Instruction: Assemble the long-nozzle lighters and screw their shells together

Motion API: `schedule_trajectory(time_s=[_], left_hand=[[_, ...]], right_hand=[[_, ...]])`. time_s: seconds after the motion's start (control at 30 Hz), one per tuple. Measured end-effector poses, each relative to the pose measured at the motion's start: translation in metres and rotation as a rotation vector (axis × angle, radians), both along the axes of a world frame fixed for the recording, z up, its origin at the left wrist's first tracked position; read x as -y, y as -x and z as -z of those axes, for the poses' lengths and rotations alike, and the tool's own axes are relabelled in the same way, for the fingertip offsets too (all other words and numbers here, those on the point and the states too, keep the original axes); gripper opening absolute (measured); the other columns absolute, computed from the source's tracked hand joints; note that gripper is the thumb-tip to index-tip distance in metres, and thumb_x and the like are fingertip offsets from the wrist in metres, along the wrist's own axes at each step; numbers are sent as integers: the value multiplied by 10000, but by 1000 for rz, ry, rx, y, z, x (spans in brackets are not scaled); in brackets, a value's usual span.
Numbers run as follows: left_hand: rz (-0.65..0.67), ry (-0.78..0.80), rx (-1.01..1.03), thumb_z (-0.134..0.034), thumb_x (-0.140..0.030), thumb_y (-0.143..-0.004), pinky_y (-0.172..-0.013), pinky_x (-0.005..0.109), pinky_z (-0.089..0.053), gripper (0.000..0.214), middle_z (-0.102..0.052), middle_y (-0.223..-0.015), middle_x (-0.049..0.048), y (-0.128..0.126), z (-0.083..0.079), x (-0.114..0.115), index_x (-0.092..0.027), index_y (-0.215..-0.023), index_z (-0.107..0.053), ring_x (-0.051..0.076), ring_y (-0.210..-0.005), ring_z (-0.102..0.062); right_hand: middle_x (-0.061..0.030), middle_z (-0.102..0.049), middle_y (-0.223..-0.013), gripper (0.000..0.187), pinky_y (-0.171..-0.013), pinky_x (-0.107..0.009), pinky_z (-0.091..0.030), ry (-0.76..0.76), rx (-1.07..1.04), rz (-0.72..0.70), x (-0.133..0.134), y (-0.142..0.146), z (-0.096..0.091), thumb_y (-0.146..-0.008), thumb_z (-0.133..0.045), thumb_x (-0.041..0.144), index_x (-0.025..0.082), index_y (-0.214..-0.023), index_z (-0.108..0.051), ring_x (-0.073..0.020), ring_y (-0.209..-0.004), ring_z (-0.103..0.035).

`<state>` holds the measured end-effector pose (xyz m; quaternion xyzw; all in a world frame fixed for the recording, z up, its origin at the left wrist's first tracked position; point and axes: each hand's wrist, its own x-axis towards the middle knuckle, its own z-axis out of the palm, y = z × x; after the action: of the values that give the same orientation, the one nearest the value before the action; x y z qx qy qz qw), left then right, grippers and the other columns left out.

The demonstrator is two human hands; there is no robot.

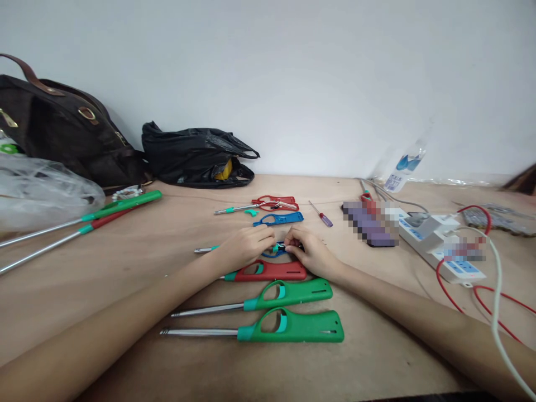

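Observation:
My left hand (250,244) is closed, its fingertips pinched at the middle of an opened blue gas lighter (276,254). A teal trigger piece (275,248) shows beside those fingertips. From the other side my right hand (309,248) pinches at the same lighter's inner parts, which my fingers mostly hide. Just beyond lies an empty blue handle shell (281,218), with a loose teal trigger (251,213) near it. Behind that is an opened red lighter (274,204). Nearer me, a red gas lighter (276,271) and two green gas lighters (299,294) lie in a row.
A small screwdriver (321,215) lies behind my right hand. On the right are a phone (371,226), a white power strip (454,262) with cables and a tilted water bottle (406,164). Two long lighters (121,205), a black plastic bag (188,156) and a dark handbag (62,134) sit left.

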<state>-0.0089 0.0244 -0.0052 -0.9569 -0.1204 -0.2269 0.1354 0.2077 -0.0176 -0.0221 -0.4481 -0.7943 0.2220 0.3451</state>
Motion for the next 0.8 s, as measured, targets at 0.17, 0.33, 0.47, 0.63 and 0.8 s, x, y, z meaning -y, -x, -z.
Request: schedule_trajectory(time_s=[0.17,0.33,0.47,0.63,0.8], left_hand=[[-37,110,47,-426,-88,-929,-766,265,-468,210,-636,-955,83,-2,1,1,-139,-888,-625,180,-860,-593],[-58,146,45,-466,-107,-917,-762,267,-464,172,-631,-933,77,-4,-1,3,-141,-896,-633,180,-856,-593],[-22,71,61,-436,-112,-931,-749,279,-465,198,-634,-910,84,-4,-3,4,-129,-901,-631,190,-846,-593],[-23,21,31,-405,-109,-945,-738,276,-463,227,-631,-922,82,-3,-1,3,-131,-928,-630,185,-829,-589],[-38,-27,-9,-376,-86,-953,-722,264,-459,257,-634,-925,74,-3,2,2,-134,-929,-627,174,-805,-588]], right_hand=[[-29,-573,-796,142,-695,-292,-400,-45,-8,21,0,-1,2,-824,-545,58,191,-786,-512,-177,-758,-520],[-34,-568,-806,151,-716,-303,-404,-87,-8,15,0,-1,4,-825,-534,52,196,-789,-502,-187,-780,-519],[-32,-559,-802,150,-709,-309,-407,-95,-17,13,0,-2,4,-831,-526,63,202,-786,-491,-190,-770,-520],[-36,-550,-800,149,-703,-308,-411,-125,-27,-3,1,-2,4,-835,-516,62,201,-788,-489,-194,-777,-516],[-38,-545,-802,159,-697,-304,-413,-187,-23,-14,2,-2,4,-832,-515,54,203,-783,-489,-192,-770,-509]])
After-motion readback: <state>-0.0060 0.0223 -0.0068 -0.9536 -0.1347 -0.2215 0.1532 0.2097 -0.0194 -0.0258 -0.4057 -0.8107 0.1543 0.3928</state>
